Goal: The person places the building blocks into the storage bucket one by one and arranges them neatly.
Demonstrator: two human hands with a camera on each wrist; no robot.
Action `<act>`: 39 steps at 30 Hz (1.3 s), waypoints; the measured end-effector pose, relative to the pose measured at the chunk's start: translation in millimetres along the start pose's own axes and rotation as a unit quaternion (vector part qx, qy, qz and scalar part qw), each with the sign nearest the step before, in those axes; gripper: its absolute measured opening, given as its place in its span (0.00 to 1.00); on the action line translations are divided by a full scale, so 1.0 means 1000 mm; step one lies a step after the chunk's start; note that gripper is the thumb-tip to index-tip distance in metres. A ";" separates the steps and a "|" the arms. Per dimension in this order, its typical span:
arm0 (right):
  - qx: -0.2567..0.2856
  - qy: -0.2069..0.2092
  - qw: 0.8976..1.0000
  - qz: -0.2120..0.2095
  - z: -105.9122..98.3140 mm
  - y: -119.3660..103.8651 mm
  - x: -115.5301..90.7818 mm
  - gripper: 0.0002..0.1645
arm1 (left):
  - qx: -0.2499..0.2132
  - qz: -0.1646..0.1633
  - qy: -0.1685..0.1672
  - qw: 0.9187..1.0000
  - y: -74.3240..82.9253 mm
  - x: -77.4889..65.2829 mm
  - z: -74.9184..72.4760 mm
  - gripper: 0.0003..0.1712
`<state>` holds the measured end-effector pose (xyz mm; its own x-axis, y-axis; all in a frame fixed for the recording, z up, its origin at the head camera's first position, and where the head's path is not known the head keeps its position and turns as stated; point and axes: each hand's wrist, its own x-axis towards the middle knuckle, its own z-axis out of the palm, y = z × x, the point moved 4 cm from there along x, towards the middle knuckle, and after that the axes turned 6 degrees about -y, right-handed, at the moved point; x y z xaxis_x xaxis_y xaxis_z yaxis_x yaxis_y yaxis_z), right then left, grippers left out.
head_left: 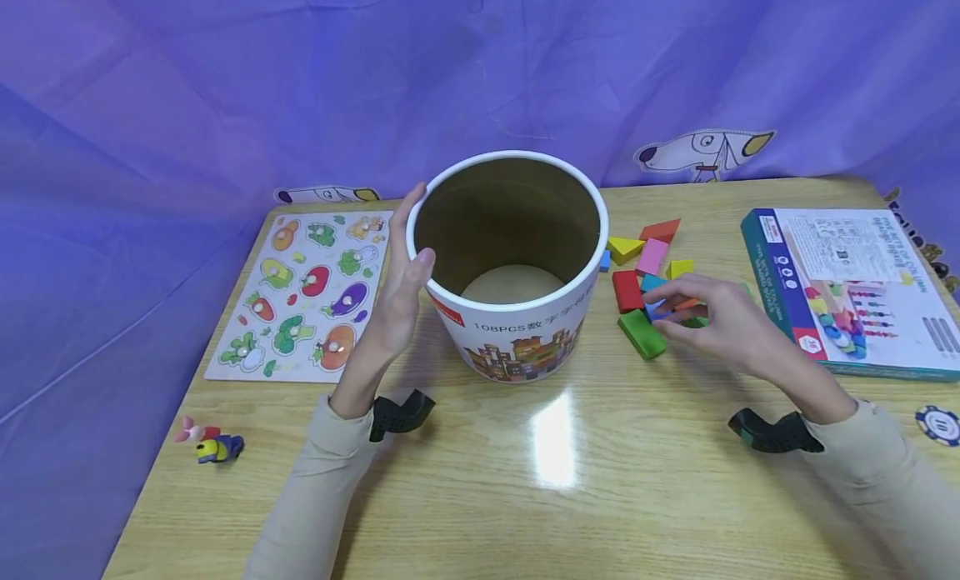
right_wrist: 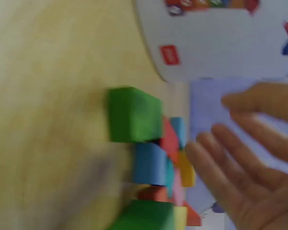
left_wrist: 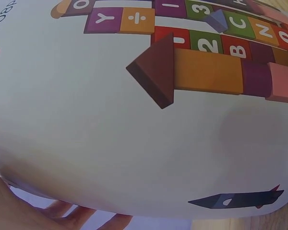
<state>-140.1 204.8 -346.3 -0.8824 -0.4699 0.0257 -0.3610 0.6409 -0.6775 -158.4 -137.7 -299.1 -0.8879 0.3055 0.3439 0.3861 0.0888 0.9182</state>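
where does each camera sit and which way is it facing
Head: looks forward and down at the table; both forearms, left hand on the tub, right hand over the blocks.
Left wrist: close against the tub wall; palm edge shows.
Right wrist: blurred, faces blocks; open fingers show.
All views share the tub.

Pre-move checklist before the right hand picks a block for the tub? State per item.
1. Tub upright, mouth open: ok.
2. Left hand steadies the tub wall: ok.
3. Tub interior free, bare bottom showing: ok.
4. Right hand over the block pile, fingers at the blocks: ok.
5. Right hand grips a block: cannot tell, fingers hide it and the wrist view is blurred.
6. Green block nearest the tub, unobstructed: ok.
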 end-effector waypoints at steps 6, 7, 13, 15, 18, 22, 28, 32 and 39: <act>-0.004 -0.035 0.997 0.070 0.017 0.008 -0.003 0.22 | 0.003 0.001 0.006 1.000 0.001 -0.001 -0.002 0.57; -0.004 -0.038 0.997 0.073 0.019 0.008 -0.003 0.23 | 0.002 0.001 0.006 1.000 0.001 0.000 -0.002 0.57; 0.003 -0.016 0.997 0.080 0.031 0.005 -0.001 0.25 | -0.003 0.001 0.006 1.000 0.000 0.000 -0.001 0.56; 0.003 -0.007 0.997 0.082 0.034 0.005 0.000 0.26 | -0.004 0.003 0.008 1.000 0.000 0.001 -0.001 0.56; 0.006 -0.004 0.996 0.088 0.038 0.004 0.001 0.26 | -0.008 0.005 0.005 1.000 -0.001 0.001 0.000 0.56; 0.011 -0.011 0.995 0.100 0.042 0.005 0.001 0.26 | -0.012 0.006 0.000 1.000 0.000 0.001 0.001 0.56; 0.032 -0.019 0.994 0.104 0.043 0.007 0.003 0.28 | -0.007 0.005 0.002 1.000 0.001 0.001 0.000 0.56; 0.039 -0.024 0.993 0.105 0.043 0.011 0.002 0.28 | -0.011 0.005 -0.001 1.000 0.000 0.001 0.000 0.56; 0.031 -0.016 0.995 0.092 0.044 0.016 -0.004 0.29 | -0.022 0.003 -0.002 1.000 -0.001 0.001 0.000 0.57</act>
<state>-129.1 189.6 -389.5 -0.9216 -0.3675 -0.1252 -0.1740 0.6792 -0.7130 -159.2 -137.9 -299.6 -0.8845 0.3097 0.3489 0.3801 0.0447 0.9239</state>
